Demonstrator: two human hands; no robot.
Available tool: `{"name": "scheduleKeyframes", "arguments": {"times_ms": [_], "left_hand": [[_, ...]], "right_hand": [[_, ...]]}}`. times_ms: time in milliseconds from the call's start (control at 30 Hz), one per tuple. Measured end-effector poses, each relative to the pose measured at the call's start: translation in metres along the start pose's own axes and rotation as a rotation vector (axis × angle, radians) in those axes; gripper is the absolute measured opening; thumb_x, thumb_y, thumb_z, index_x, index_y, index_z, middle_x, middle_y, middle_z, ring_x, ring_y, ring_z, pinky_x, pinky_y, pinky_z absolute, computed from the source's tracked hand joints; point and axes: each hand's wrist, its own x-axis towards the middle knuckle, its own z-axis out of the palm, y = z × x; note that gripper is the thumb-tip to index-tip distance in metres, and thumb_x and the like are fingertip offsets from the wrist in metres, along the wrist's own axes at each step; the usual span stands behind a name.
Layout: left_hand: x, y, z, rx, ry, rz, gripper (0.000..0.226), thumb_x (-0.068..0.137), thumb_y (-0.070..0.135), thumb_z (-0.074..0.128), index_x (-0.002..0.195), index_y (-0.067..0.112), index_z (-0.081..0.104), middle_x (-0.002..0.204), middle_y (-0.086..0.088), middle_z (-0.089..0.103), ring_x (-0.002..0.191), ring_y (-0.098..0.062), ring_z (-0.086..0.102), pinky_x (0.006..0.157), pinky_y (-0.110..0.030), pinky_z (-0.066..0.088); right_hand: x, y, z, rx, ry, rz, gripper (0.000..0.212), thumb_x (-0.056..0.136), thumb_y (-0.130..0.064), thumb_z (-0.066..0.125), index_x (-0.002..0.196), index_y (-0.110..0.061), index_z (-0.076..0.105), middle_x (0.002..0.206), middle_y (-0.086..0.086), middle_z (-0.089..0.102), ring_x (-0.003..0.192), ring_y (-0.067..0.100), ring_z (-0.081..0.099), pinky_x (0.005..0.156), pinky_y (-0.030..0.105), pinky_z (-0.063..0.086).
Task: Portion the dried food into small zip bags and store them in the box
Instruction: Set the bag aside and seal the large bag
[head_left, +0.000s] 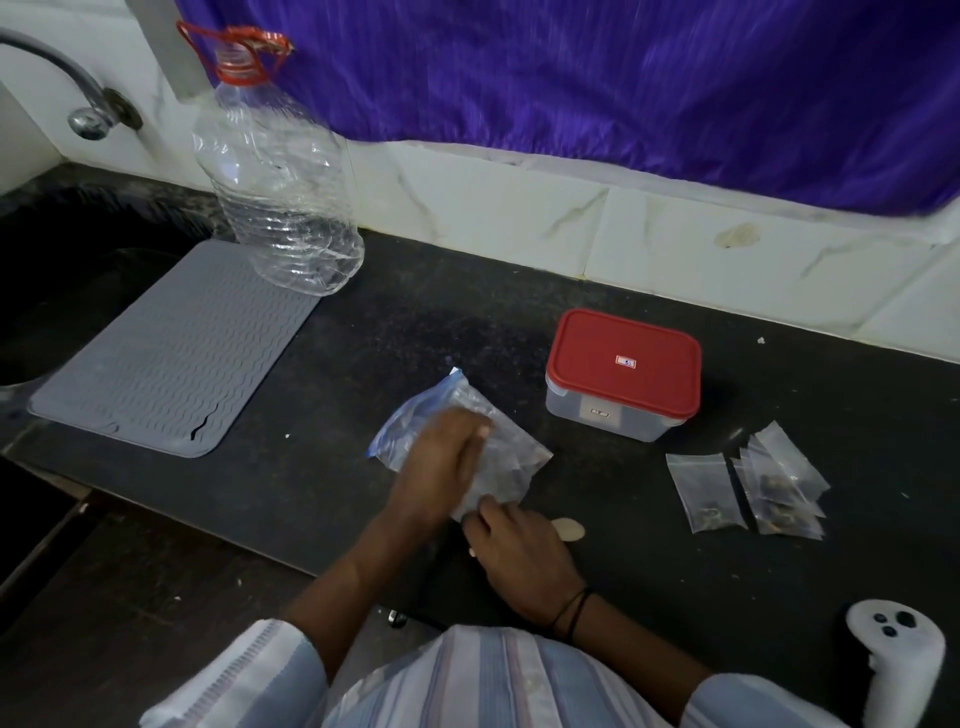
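Now the left hand (441, 462) lies flat, fingers straight, on the big zip bag (415, 415) on the dark counter (363, 322); the right hand (514, 551) pinches the bag's near corner. Just right, filled small bags (748, 488) lie grouped, the red-lidded box (623, 374) closed behind them. Farther left: a grey mat (171, 353), a clear bottle (280, 176).

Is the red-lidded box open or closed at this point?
Closed. The red lid sits flat on the box, covering its whole top.
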Motion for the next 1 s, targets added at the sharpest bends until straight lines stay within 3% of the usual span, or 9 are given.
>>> {"name": "scheduleKeyframes", "arguments": {"times_ms": [67, 167, 267, 400, 567, 667, 733, 867, 1000], "left_hand": [[-0.002, -0.005, 0.017, 0.051, -0.201, -0.054, 0.046, 0.099, 0.038, 0.039, 0.121, 0.009, 0.067, 0.121, -0.009, 0.067, 0.112, -0.022, 0.061, 0.101, -0.040, 0.047], [-0.004, -0.027, 0.029, 0.261, -0.271, -0.003, 0.062, 0.096, 0.050, 0.035, 0.135, 0.008, 0.059, 0.140, -0.015, 0.057, 0.129, -0.033, 0.054, 0.107, -0.051, 0.043], [-0.011, -0.039, 0.028, 0.459, -0.372, 0.073, 0.065, 0.097, 0.053, 0.031, 0.151, 0.018, 0.043, 0.157, -0.011, 0.040, 0.144, -0.031, 0.039, 0.110, -0.050, 0.037], [-0.019, -0.049, 0.030, 0.611, -0.402, 0.183, 0.072, 0.096, 0.061, 0.036, 0.155, 0.019, 0.035, 0.161, -0.009, 0.034, 0.148, -0.026, 0.033, 0.114, -0.046, 0.035], [-0.019, -0.024, 0.034, 0.421, -0.235, 0.033, 0.063, 0.087, 0.034, 0.037, 0.139, 0.002, 0.054, 0.143, -0.018, 0.056, 0.133, -0.035, 0.052, 0.114, -0.045, 0.033], [-0.025, -0.008, 0.043, 0.309, -0.164, -0.076, 0.066, 0.094, 0.041, 0.036, 0.140, -0.003, 0.050, 0.143, -0.021, 0.053, 0.136, -0.035, 0.048, 0.118, -0.043, 0.029], [-0.032, -0.009, 0.050, 0.409, -0.172, -0.039, 0.072, 0.096, 0.050, 0.039, 0.144, -0.002, 0.047, 0.149, -0.019, 0.049, 0.140, -0.034, 0.045, 0.121, -0.041, 0.024], [-0.039, -0.018, 0.052, 0.565, -0.289, 0.059, 0.075, 0.098, 0.056, 0.036, 0.154, 0.005, 0.033, 0.160, -0.012, 0.034, 0.148, -0.027, 0.033, 0.119, -0.044, 0.014], [-0.038, -0.022, 0.045, 0.609, -0.362, 0.147, 0.079, 0.097, 0.061, 0.036, 0.156, 0.009, 0.028, 0.162, -0.010, 0.031, 0.150, -0.026, 0.028, 0.117, -0.045, 0.017]], "right_hand": [[0.001, 0.001, 0.002, 0.002, -0.011, -0.040, 0.006, 0.077, -0.017, 0.070, 0.078, -0.017, 0.064, 0.079, 0.002, 0.059, 0.060, 0.017, 0.056, 0.050, 0.029, 0.042], [-0.001, 0.002, 0.001, 0.022, -0.036, -0.071, 0.006, 0.077, -0.017, 0.064, 0.082, -0.019, 0.062, 0.082, 0.001, 0.058, 0.055, 0.015, 0.055, 0.046, 0.028, 0.040], [0.000, 0.006, -0.016, 0.052, 0.046, 0.065, 0.017, 0.075, -0.024, 0.070, 0.088, -0.022, 0.059, 0.085, 0.000, 0.059, 0.049, 0.013, 0.054, 0.041, 0.027, 0.041], [0.013, 0.035, -0.041, -0.007, 0.048, 0.457, 0.019, 0.080, -0.032, 0.067, 0.096, -0.022, 0.063, 0.093, 0.000, 0.061, 0.053, 0.013, 0.059, 0.042, 0.021, 0.025], [0.024, 0.075, -0.042, 0.216, -0.195, 0.731, 0.038, 0.096, -0.048, 0.050, 0.123, -0.020, 0.053, 0.119, 0.002, 0.060, 0.105, 0.023, 0.063, 0.075, 0.033, 0.048], [0.030, 0.077, -0.037, 0.377, -0.222, 0.795, 0.027, 0.095, -0.046, 0.054, 0.103, -0.021, 0.059, 0.103, 0.001, 0.067, 0.098, 0.024, 0.065, 0.077, 0.034, 0.052], [0.033, 0.075, -0.032, 0.354, -0.230, 0.812, 0.019, 0.096, -0.038, 0.053, 0.091, -0.021, 0.057, 0.095, 0.002, 0.067, 0.091, 0.024, 0.065, 0.069, 0.032, 0.048], [0.038, 0.076, -0.031, 0.302, -0.305, 0.873, 0.015, 0.096, -0.029, 0.051, 0.098, -0.019, 0.061, 0.104, 0.004, 0.068, 0.096, 0.025, 0.066, 0.069, 0.029, 0.045], [0.038, 0.086, -0.035, 0.303, -0.376, 0.941, 0.020, 0.095, -0.030, 0.049, 0.103, -0.017, 0.063, 0.109, 0.005, 0.067, 0.101, 0.027, 0.065, 0.073, 0.031, 0.045]]}}
